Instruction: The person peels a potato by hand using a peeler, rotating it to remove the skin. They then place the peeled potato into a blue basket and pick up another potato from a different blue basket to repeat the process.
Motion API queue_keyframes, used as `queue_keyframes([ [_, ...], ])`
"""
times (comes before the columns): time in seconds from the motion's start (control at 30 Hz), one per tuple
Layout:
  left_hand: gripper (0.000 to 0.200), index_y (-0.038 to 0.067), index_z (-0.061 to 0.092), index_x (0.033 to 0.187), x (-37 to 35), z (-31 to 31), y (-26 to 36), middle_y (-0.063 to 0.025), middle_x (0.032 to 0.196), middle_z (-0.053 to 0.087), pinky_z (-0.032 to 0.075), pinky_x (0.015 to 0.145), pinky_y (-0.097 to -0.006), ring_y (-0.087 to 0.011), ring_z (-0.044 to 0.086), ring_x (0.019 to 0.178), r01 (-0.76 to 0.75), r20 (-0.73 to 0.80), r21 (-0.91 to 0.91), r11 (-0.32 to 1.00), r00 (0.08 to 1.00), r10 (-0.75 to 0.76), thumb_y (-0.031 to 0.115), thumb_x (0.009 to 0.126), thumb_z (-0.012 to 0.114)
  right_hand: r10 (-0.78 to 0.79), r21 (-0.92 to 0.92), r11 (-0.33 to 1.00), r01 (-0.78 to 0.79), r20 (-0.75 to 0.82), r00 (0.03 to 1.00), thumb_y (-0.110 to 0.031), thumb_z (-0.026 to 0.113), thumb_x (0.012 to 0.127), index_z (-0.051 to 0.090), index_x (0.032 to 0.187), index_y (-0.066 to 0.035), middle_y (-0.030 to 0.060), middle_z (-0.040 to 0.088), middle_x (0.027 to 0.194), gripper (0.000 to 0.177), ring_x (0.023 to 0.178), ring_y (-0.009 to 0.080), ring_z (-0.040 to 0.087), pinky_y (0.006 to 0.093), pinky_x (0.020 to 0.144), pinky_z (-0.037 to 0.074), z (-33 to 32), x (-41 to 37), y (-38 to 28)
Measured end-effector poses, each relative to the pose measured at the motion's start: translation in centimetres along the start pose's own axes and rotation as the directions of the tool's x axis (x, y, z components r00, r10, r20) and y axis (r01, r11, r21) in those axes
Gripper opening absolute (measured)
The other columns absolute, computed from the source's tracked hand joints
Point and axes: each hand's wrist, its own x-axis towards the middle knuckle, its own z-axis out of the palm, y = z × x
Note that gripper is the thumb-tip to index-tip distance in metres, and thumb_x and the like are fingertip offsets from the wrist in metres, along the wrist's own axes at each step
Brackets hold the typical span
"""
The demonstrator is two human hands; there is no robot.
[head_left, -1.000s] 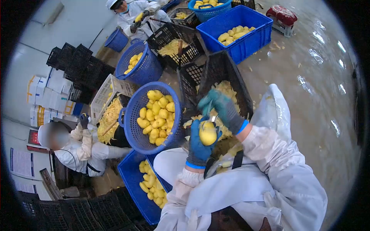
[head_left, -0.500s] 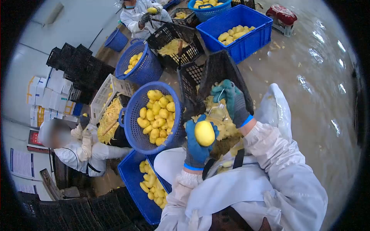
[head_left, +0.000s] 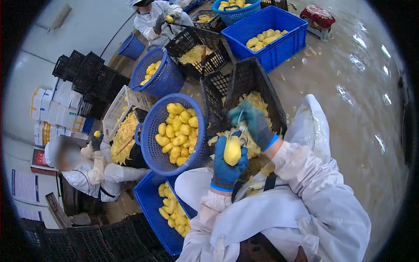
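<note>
My left hand (head_left: pixel 224 171), in a blue-green glove, is wrapped round a yellow peeled potato (head_left: pixel 232 153). In my gloved right hand (head_left: pixel 255 122) is a thin metal peeler (head_left: pixel 243 131), its head close to the upper end of the potato; whether it touches cannot be made out. The right fingers are partly blurred. Below both hands stands a black crate (head_left: pixel 251 74) holding potato peelings (head_left: pixel 255 101). A blue round basket (head_left: pixel 146 146) full of peeled potatoes (head_left: pixel 180 133) stands left of my left hand.
By my left leg is a blue bin (head_left: pixel 148 185) of potatoes. Another blue bin (head_left: pixel 279 54) stands ahead, near more baskets and crates. One co-worker (head_left: pixel 89 170) sits at left; another (head_left: pixel 161 19) works at the top. The floor (head_left: pixel 345 109) at right looks wet.
My right hand and the peeler have moved left and down, close over the potato. The potato has turned and now appears narrower. The far co-worker's hands have lowered slightly.
</note>
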Motion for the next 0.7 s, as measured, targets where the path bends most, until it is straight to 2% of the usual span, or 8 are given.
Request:
queue_keyframes([
  [0.1, 0.048, 0.003, 0.048, 0.122, 0.4, -0.7, 0.8, -0.0102, 0.105, 0.059, 0.049, 0.078, -0.0288, -0.0206, 0.059, 0.09, 0.401, 0.101, -0.745, 0.533, 0.857, -0.505, 0.017, 0.082, 0.071, -0.142, 0.002, 0.99, 0.142, -0.056, 0.988, -0.036, 0.048, 0.097, 0.061, 0.098, -0.003, 0.0109, 0.066, 0.087, 0.036, 0.071, 0.0189, 0.062, 0.0321, 0.065, 0.052, 0.3, 0.0, -1.3],
  [0.17, 0.048, 0.001, 0.048, 0.123, 0.1, -1.2, -1.9, -0.0121, 0.109, 0.058, 0.048, 0.084, -0.0311, -0.0239, 0.058, 0.096, -0.076, -0.054, 0.19, 0.979, 0.995, 0.088, 0.016, 0.084, 0.07, 0.023, -0.049, 0.999, -0.018, 0.086, 0.996, -0.031, 0.046, 0.098, 0.061, 0.098, -0.002, 0.0115, 0.068, 0.09, 0.033, 0.075, 0.0181, 0.064, 0.0325, 0.071, 0.052, 1.3, -2.2, -1.0],
  [0.27, 0.065, -0.005, 0.041, 0.132, -0.2, -1.0, -2.2, -0.0185, 0.126, 0.053, 0.039, 0.101, -0.0374, -0.0315, 0.051, 0.117, -0.269, 0.105, 0.695, 0.667, 0.956, 0.276, 0.009, 0.077, 0.073, -0.133, -0.13, 0.982, 0.135, 0.017, 0.991, -0.034, 0.046, 0.098, 0.061, 0.096, -0.002, 0.0112, 0.067, 0.087, 0.036, 0.07, 0.0177, 0.062, 0.0336, 0.071, 0.051, -0.5, 0.1, -0.6],
  [0.37, 0.066, -0.005, 0.04, 0.134, 0.1, -1.6, -1.3, -0.0203, 0.132, 0.049, 0.035, 0.105, -0.0406, -0.0356, 0.048, 0.121, -0.357, 0.156, 0.66, 0.661, 0.926, 0.343, 0.008, 0.076, 0.07, -0.312, -0.324, 0.9, 0.29, -0.016, 0.95, -0.04, 0.046, 0.097, 0.064, 0.094, -0.001, 0.0072, 0.066, 0.082, 0.043, 0.064, 0.0125, 0.056, 0.0258, 0.062, 0.046, -2.7, 1.9, -1.5],
  [0.47, 0.051, -0.004, 0.039, 0.136, 0.2, -1.5, -3.0, -0.0216, 0.137, 0.044, 0.033, 0.107, -0.0409, -0.0364, 0.043, 0.126, -0.234, 0.037, 0.576, 0.783, 0.965, 0.261, 0.005, 0.088, 0.054, -0.023, -0.53, 0.847, 0.046, 0.049, 0.999, -0.042, 0.045, 0.097, 0.063, 0.099, 0.001, 0.0054, 0.065, 0.08, 0.046, 0.065, 0.0104, 0.056, 0.0225, 0.061, 0.045, 1.1, -1.3, -2.7],
  [0.57, 0.043, -0.001, 0.043, 0.135, 0.1, -3.1, -0.6, -0.0139, 0.135, 0.047, 0.033, 0.106, -0.0348, -0.0249, 0.043, 0.127, -0.105, -0.089, 0.442, 0.891, 0.983, 0.16, 0.016, 0.095, 0.048, -0.437, -0.53, 0.744, 0.408, 0.076, 0.896, -0.033, 0.045, 0.099, 0.057, 0.114, -0.003, 0.0072, 0.066, 0.089, 0.036, 0.079, 0.0167, 0.062, 0.0292, 0.077, 0.048, -4.8, 3.6, -1.1],
  [0.63, 0.041, 0.002, 0.045, 0.134, -0.2, -5.9, 2.0, -0.0093, 0.133, 0.05, 0.033, 0.106, -0.0311, -0.0195, 0.043, 0.126, 0.006, -0.231, 0.062, 0.998, 0.973, 0.009, 0.02, 0.098, 0.047, -0.267, -0.355, 0.906, 0.231, -0.054, 0.962, -0.034, 0.045, 0.099, 0.059, 0.112, -0.003, 0.0066, 0.066, 0.088, 0.036, 0.081, 0.0159, 0.062, 0.0284, 0.076, 0.048, -5.9, 4.4, -3.7],
  [0.7, 0.041, 0.002, 0.047, 0.133, -2.4, -12.4, 4.4, -0.0097, 0.127, 0.052, 0.038, 0.098, -0.031, -0.0187, 0.05, 0.112, -0.001, -0.43, 0.357, 0.934, 0.888, 0.165, 0.02, 0.096, 0.05, -0.167, -0.359, 0.925, 0.125, -0.088, 0.982, -0.034, 0.046, 0.098, 0.06, 0.109, -0.003, 0.0063, 0.066, 0.088, 0.036, 0.083, 0.0153, 0.061, 0.0278, 0.076, 0.048, -7.2, 5.0, -5.2],
])
